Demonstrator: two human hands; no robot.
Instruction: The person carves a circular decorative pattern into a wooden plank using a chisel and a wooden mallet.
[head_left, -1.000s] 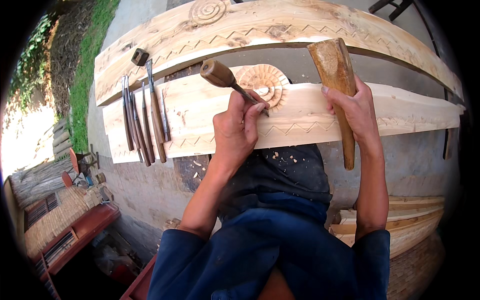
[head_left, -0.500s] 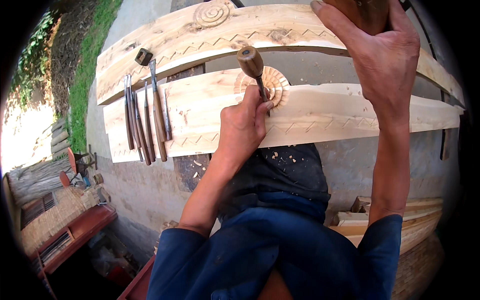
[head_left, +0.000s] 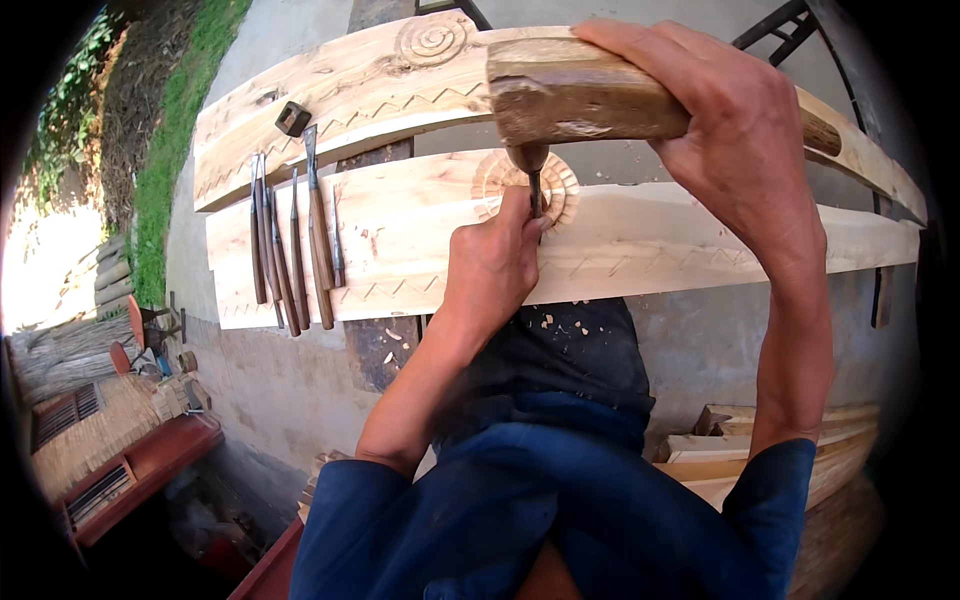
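Note:
My left hand (head_left: 490, 255) is closed round the shank of a wood chisel (head_left: 536, 190), held upright on the near board (head_left: 640, 220). Its cutting end, hidden by my fingers, is by the lower edge of a carved round rosette (head_left: 500, 170). In my right hand (head_left: 735, 130) is a wooden mallet (head_left: 590, 95), its thick block over the top of the chisel's handle and covering most of it. Whether the two touch I cannot tell. A zigzag line is cut along the board's near side.
Several carving chisels (head_left: 295, 250) lie side by side on the board's left part. Behind is a second board (head_left: 250, 130) with a spiral carving and a small dark square block (head_left: 293, 118). Wood chips dot my dark lap (head_left: 570, 350). Stacked timber (head_left: 780, 450) lies at lower right.
The mallet has come down and to the left, from the upper right to over the chisel's handle. My left hand keeps its grip on the chisel, almost in the same place.

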